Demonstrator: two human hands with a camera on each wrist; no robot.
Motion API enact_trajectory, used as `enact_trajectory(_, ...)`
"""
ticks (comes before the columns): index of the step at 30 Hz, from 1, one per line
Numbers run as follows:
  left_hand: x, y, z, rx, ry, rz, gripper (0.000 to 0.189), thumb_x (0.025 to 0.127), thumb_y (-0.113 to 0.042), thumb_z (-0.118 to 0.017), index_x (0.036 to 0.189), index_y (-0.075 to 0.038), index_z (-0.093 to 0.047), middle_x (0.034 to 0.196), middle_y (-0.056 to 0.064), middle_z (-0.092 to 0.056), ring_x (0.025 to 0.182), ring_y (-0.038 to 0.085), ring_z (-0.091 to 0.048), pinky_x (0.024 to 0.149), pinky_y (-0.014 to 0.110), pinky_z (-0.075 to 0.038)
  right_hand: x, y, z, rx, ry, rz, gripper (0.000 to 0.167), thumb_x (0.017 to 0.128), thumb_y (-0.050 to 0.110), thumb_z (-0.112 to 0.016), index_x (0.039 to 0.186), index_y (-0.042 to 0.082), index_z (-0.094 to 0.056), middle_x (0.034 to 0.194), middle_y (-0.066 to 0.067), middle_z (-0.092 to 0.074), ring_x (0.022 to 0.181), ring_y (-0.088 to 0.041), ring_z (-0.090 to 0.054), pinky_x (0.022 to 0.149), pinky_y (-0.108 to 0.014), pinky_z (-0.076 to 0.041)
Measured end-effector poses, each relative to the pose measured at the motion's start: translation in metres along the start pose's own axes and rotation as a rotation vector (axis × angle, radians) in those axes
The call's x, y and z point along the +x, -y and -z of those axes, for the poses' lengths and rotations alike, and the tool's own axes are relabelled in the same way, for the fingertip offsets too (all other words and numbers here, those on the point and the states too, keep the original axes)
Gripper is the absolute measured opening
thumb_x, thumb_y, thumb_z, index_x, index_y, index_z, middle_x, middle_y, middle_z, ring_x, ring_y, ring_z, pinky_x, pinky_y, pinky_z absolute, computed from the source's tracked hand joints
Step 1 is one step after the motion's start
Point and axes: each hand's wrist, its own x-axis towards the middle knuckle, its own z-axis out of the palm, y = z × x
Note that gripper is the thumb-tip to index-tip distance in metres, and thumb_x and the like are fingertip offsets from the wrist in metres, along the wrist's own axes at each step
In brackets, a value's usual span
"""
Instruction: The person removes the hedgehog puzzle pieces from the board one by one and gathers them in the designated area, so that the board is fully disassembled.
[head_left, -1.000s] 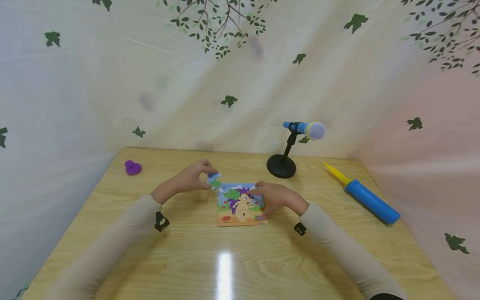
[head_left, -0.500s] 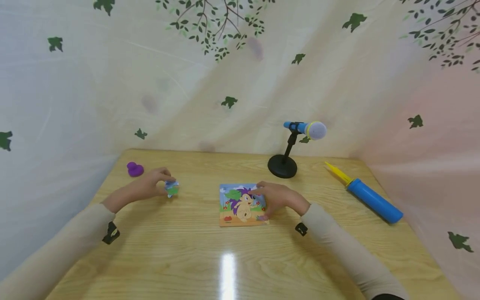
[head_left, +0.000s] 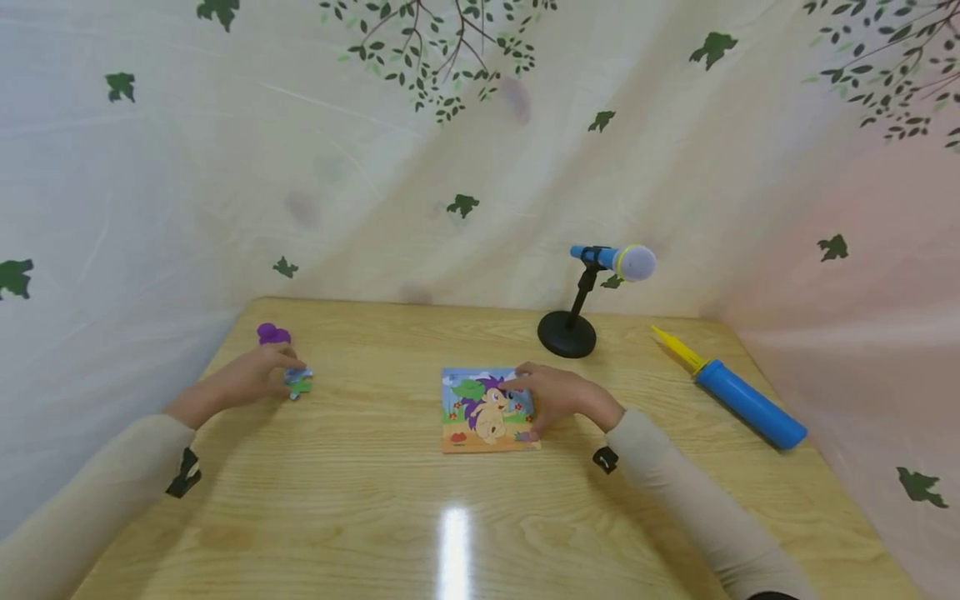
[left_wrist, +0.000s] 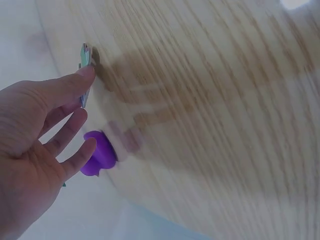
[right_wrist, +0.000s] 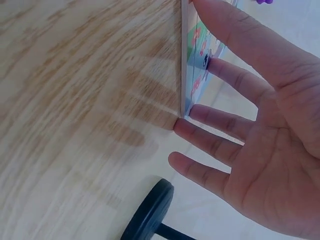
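My left hand point(head_left: 251, 379) is at the left of the table, pinching a blue and green puzzle piece point(head_left: 299, 382) between thumb and forefinger. In the left wrist view the piece point(left_wrist: 84, 60) shows edge-on, close above the wood, with the other fingers spread. Just behind that hand sits a small purple toy point(head_left: 272, 333), partly covered by it in the head view. A square puzzle board point(head_left: 480, 417) with a purple-spined hedgehog picture lies flat mid-table. On its right side rests my right hand point(head_left: 558, 396), fairly straight fingers point(right_wrist: 215, 142) touching the far part and thumb near the front corner.
A blue toy microphone point(head_left: 611, 260) stands on a black round-based stand point(head_left: 567, 333) behind the right hand. Farther right lies a blue hand pump point(head_left: 750, 404) with a yellow nozzle. A printed cloth point(head_left: 360, 183) hangs along the table's back edge.
My left hand has carried the puzzle piece leftward, away from the board's upper left corner to beside the purple toy. The right hand and the board have stayed in place.
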Motion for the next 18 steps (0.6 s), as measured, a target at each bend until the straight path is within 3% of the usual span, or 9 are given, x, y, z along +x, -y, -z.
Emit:
enact_trajectory(9, -0.005, 0.016, -0.006, -0.049, 0.003, 0.041, 0.040, 0.075, -0.001, -0.083, 0.111, 0.012, -0.071, 0.103, 0.018, -0.067, 0.094, 0.030, -0.063, 0.083, 0.041, -0.054, 0.001, -0.008, -0.004, 0.019, -0.014, 0.037, 0.093, 0.075, 0.038, -0.091, 0.153, 0.015, -0.047, 0.157, -0.025, -0.037, 0.141, -0.045, -0.041, 0.109, -0.060, -0.045)
enact_trajectory(18, -0.003, 0.017, -0.005, -0.094, 0.008, 0.089, 0.044, 0.074, -0.003, -0.084, 0.114, 0.009, -0.072, 0.102, 0.014, -0.066, 0.095, 0.029, -0.061, 0.085, 0.046, -0.053, 0.001, -0.008, -0.003, 0.049, -0.015, 0.037, 0.092, 0.075, 0.037, -0.091, 0.153, 0.016, -0.048, 0.157, -0.023, -0.037, 0.141, -0.044, -0.040, 0.108, -0.059, -0.046)
